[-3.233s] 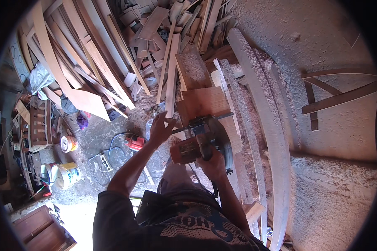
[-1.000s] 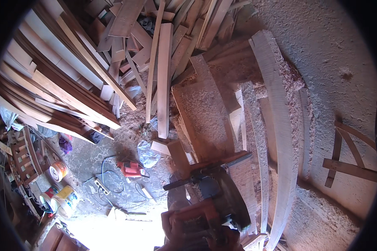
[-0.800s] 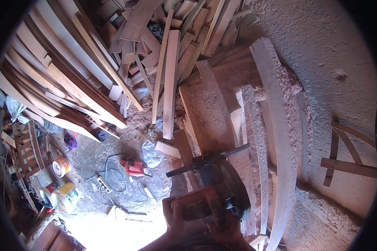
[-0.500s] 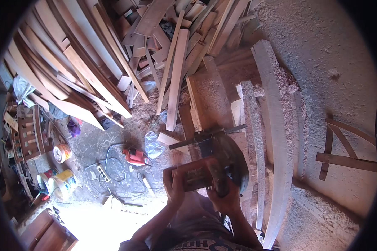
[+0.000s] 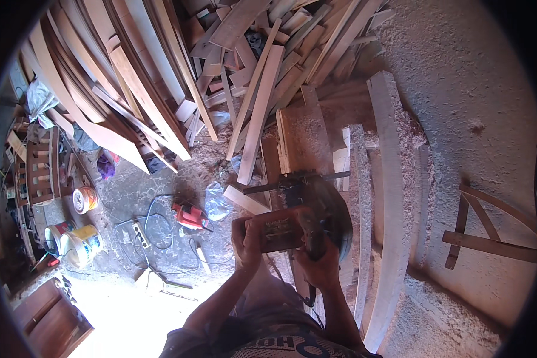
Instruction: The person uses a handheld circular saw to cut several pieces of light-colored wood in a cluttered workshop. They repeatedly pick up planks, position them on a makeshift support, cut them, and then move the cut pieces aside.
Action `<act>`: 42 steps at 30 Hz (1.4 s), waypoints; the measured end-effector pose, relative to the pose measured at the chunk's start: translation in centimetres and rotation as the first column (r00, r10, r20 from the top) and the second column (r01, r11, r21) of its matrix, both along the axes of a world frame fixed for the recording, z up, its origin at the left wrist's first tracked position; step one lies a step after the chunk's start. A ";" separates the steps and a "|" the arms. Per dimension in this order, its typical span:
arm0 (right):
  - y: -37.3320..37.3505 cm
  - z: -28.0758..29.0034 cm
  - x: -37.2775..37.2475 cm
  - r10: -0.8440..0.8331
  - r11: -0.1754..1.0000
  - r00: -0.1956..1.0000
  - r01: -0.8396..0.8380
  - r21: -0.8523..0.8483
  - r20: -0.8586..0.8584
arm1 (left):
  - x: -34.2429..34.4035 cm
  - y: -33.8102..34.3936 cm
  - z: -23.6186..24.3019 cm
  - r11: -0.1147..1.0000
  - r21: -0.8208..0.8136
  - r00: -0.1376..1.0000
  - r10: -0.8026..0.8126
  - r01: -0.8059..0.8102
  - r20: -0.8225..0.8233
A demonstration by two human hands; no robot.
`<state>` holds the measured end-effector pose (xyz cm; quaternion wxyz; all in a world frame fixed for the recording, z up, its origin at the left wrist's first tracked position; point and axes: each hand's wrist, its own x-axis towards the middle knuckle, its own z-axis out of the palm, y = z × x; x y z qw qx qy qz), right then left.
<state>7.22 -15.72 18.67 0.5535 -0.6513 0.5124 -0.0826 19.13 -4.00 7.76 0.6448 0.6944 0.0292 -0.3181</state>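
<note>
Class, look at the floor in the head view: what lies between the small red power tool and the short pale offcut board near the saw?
In the head view, a crumpled clear plastic bag lies on the sawdust-strewn floor between the red power tool and the pale offcut board.

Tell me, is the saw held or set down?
Held: the left hand and right hand both grip the saw.

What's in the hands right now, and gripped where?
A circular saw. The left hand grips the left end of its brown body; the right hand wraps the handle on the near side.
</note>
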 end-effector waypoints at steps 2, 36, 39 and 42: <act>-0.4 0.1 0.4 0.007 1.000 1.000 -0.007 -0.010 -0.002 | 0.4 -0.4 0.2 1.000 0.016 1.000 -0.005 0.004 0.023; 2.0 0.3 -2.3 0.041 0.983 0.991 -0.017 -0.181 0.127 | 0.5 0.8 2.4 0.992 -0.012 0.949 -0.113 0.122 0.294; 4.1 0.2 -4.9 0.036 0.965 0.972 0.026 -0.262 0.230 | -0.8 2.6 3.4 0.983 -0.046 0.920 -0.151 0.180 0.362; 4.3 0.8 -7.2 -0.006 0.966 0.951 0.086 -0.245 0.310 | -1.9 2.8 6.5 0.960 -0.118 0.916 -0.200 0.255 0.347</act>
